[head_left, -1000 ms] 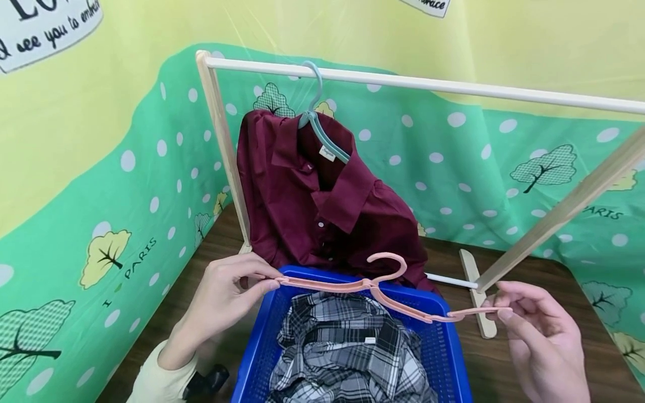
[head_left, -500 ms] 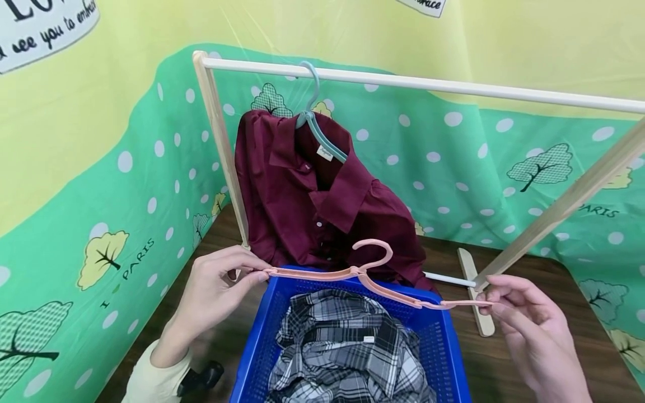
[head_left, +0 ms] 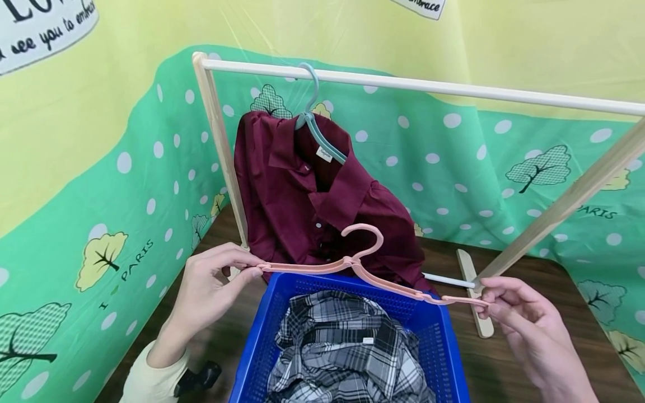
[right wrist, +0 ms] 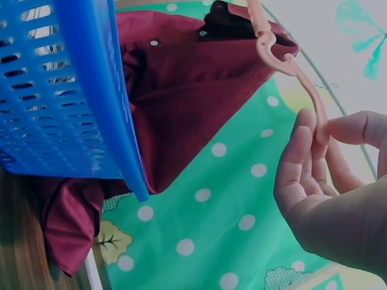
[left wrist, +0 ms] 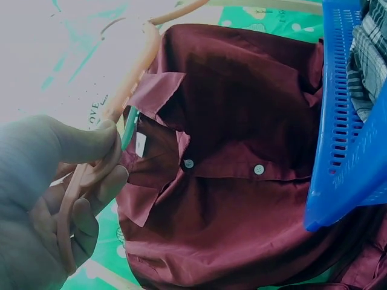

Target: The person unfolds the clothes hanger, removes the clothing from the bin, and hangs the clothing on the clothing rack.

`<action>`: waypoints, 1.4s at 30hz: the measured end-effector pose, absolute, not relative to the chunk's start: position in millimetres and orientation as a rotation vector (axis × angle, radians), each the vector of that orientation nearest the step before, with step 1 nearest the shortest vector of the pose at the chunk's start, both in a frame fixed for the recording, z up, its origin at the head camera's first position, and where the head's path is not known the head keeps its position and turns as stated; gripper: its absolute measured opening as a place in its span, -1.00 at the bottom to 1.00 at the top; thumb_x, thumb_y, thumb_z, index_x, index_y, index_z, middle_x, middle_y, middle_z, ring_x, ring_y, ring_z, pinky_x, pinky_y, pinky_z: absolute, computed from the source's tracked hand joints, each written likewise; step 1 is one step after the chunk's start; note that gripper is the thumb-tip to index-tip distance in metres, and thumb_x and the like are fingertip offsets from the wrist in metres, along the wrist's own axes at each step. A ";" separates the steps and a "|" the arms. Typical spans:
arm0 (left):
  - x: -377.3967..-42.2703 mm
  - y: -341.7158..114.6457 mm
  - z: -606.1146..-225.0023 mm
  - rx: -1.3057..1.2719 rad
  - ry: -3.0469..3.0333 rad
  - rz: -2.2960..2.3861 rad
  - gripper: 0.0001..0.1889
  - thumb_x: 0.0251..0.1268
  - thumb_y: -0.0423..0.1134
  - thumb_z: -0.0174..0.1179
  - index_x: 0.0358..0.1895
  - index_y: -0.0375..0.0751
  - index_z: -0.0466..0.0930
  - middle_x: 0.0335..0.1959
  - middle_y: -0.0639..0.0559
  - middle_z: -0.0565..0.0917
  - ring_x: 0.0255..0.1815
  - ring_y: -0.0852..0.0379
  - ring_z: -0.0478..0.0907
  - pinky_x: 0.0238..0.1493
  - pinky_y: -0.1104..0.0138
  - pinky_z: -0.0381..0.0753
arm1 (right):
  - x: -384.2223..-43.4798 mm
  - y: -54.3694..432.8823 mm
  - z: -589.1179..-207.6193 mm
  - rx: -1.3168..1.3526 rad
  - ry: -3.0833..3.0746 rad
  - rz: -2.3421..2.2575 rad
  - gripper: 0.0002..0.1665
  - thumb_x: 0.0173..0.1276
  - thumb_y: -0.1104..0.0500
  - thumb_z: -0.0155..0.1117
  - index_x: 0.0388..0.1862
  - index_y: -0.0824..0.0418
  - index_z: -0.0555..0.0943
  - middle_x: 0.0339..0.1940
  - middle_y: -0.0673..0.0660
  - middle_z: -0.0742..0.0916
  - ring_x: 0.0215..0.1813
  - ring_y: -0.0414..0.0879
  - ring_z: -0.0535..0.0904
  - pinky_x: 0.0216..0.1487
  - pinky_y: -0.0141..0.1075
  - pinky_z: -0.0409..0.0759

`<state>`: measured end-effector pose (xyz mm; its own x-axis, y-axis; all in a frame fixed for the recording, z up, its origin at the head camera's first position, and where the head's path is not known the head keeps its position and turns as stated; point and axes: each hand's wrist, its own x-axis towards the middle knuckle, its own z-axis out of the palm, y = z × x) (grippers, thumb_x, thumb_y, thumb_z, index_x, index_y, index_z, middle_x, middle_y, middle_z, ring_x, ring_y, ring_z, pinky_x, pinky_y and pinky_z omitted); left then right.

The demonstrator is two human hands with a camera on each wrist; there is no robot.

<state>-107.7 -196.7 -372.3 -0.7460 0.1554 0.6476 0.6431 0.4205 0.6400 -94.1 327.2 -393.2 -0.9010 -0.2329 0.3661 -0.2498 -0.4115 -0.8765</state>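
The folding hanger of pale pink plastic [head_left: 351, 261] was stretched between both hands, its long axis running left to right and sloping toward the near right. The left hand [head_left: 204, 296] pinched its left end between thumb and fingers; the right hand [head_left: 529, 330] pinched its right end, lower and nearer. Its hook stood up, its mouth toward the left. The crumpled black, grey and white plaid shirt [head_left: 347, 347] lay on the near side, between the hands and below, inside the blue perforated plastic basket [head_left: 256, 341]; neither hand touched it. On the far side, the maroon collared shirt [head_left: 282, 196] hung from the white rod [head_left: 453, 88].

The left wrist view showed a length of pink plastic running down across the curled fingers, barely visible from the head. The right wrist view showed an open loop in the hanger's right arm, but no hook.
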 end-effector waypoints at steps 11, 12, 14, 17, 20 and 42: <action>-105.2 -194.5 -369.9 -0.636 -2.176 -1.357 -0.65 0.21 -0.57 0.59 -0.13 0.03 0.92 -0.28 0.21 0.83 -0.34 0.27 0.62 -0.43 0.32 0.45 | -98.5 335.4 -394.2 0.796 -2.011 2.373 -0.36 0.50 0.81 -0.17 0.38 0.49 0.58 0.01 0.11 0.80 0.06 -0.07 0.83 0.09 -0.31 0.78; -105.2 -194.3 -369.9 -0.638 -2.177 -1.360 -0.65 0.21 -0.57 0.59 -0.13 0.03 0.92 -0.28 0.21 0.83 -0.34 0.27 0.62 -0.43 0.32 0.45 | -98.5 335.7 -394.2 0.799 -2.020 2.364 -0.37 0.50 0.82 -0.16 0.37 0.50 0.58 0.01 0.10 0.80 0.07 -0.07 0.83 0.10 -0.31 0.78; -105.3 -194.2 -370.3 -0.642 -2.181 -1.362 -0.65 0.21 -0.57 0.59 -0.13 0.03 0.92 -0.28 0.22 0.83 -0.35 0.28 0.61 -0.43 0.33 0.44 | -98.7 336.5 -394.1 0.807 -2.035 2.349 -0.37 0.49 0.82 -0.15 0.35 0.51 0.58 0.00 0.11 0.80 0.06 -0.06 0.83 0.10 -0.32 0.78; -105.7 -194.1 -371.3 -0.654 -2.183 -1.371 -0.65 0.22 -0.58 0.58 -0.14 0.02 0.91 -0.29 0.22 0.82 -0.36 0.28 0.60 -0.43 0.35 0.45 | -98.3 337.4 -393.4 0.798 -2.055 2.336 -0.38 0.48 0.82 -0.15 0.35 0.51 0.58 0.00 0.11 0.81 0.06 -0.05 0.83 0.07 -0.33 0.78; -105.8 -194.2 -371.9 -0.657 -2.185 -1.373 -0.65 0.22 -0.58 0.58 -0.15 0.03 0.91 -0.28 0.22 0.82 -0.37 0.28 0.59 -0.43 0.36 0.45 | -97.6 337.9 -391.8 0.770 -2.087 2.317 -0.41 0.49 0.81 -0.13 0.32 0.52 0.59 -0.01 0.12 0.81 0.05 -0.04 0.85 0.04 -0.34 0.78; -102.7 -184.1 -373.2 -0.755 -2.183 -1.375 -0.65 0.21 -0.55 0.59 -0.13 0.05 0.91 -0.31 0.24 0.79 -0.41 0.30 0.55 -0.45 0.45 0.50 | -78.4 336.0 -370.7 0.376 -2.592 1.474 -0.52 0.53 0.58 0.29 0.34 0.33 0.68 -0.05 0.00 0.84 -0.09 -0.21 0.78 -0.12 -0.46 0.63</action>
<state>-102.7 -184.1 -373.2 -0.7491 0.2087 0.6288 0.6573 0.3535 0.6656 -78.4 336.0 -370.7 -0.9596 -0.1486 0.2389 -0.2813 0.4899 -0.8252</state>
